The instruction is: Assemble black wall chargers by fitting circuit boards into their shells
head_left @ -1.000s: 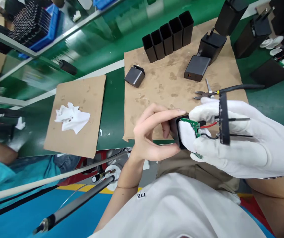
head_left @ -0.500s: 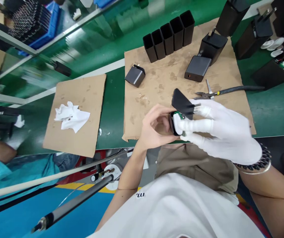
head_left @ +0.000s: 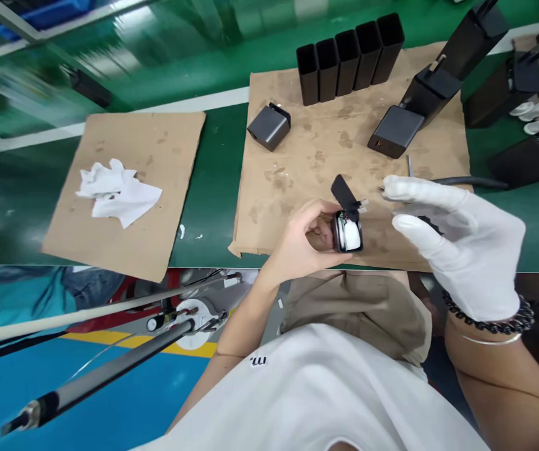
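My left hand (head_left: 300,241), bare, grips a small black charger case (head_left: 361,241) near the front edge of the cardboard. Its open end shows a white block (head_left: 352,235) and a little wiring. The black end cap (head_left: 343,191), with plug prongs, stands tilted above the opening. My right hand (head_left: 457,232), in a white glove, is apart from the case, thumb and fingers spread. It hovers over cutting pliers with black handles (head_left: 476,181), mostly hidden behind the glove. I cannot make out whether the glove touches them.
Several open black sleeves (head_left: 345,66) stand in a row at the back. Finished-looking chargers (head_left: 269,127) (head_left: 395,131) lie on the cardboard mat (head_left: 293,181). More black cases (head_left: 497,84) stand at right. Crumpled white paper (head_left: 119,194) lies on the left cardboard (head_left: 170,156).
My right hand has let go of the charger's white insides and end cap and moved right, over the pliers. My left hand still holds the case. The camera view has shifted.
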A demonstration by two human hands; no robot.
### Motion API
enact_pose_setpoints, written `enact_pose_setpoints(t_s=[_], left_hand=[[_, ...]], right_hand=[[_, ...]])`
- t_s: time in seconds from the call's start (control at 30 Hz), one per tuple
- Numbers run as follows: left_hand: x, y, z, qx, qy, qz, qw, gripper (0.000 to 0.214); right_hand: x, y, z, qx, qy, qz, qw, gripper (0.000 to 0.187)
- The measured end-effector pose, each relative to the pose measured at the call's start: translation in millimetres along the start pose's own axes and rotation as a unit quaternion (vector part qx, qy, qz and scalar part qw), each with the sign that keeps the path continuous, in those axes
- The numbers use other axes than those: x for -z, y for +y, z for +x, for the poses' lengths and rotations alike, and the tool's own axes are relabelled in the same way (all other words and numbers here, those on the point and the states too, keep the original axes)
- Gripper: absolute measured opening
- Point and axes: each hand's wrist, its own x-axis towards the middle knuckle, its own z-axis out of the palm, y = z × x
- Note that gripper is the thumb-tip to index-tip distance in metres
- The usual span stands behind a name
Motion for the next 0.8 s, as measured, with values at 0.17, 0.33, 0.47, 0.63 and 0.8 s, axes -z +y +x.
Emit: enact_pose_setpoints(t_s=[0.17, 0.33, 0.47, 0.63, 0.8], left_hand=[[-7.9, 16.8, -6.0, -0.120, 0.080, 0.256, 0.956, 0.049], [-5.4, 15.7, -4.5, -0.260, 0.203, 0.507, 0.796, 0.046], [1.2, 9.9, 0.4, -0.296, 0.194, 0.538, 0.765, 0.046], [-4.8, 11.1, -1.4, -0.213, 0.186, 0.461, 0.841, 0.047], [-20.2, 12.2, 0.1, -0.118, 0.220, 0.340, 0.907, 0.043]], right_hand=[[7.6, -30.2, 22.4, -0.002, -0.075, -0.102, 0.992, 0.045], [11.5, -34.1, 27.5, -0.100, -0.126, -0.035, 0.986, 0.041], [1.8, -21.5, 19.1, -0.163, -0.142, 0.072, 0.974, 0.038], [-15.3, -15.6, 5.0, -0.013, -0.078, -0.030, 0.996, 0.032], [-33.7, -8.2, -11.9, 0.144, -0.032, -0.181, 0.972, 0.040]])
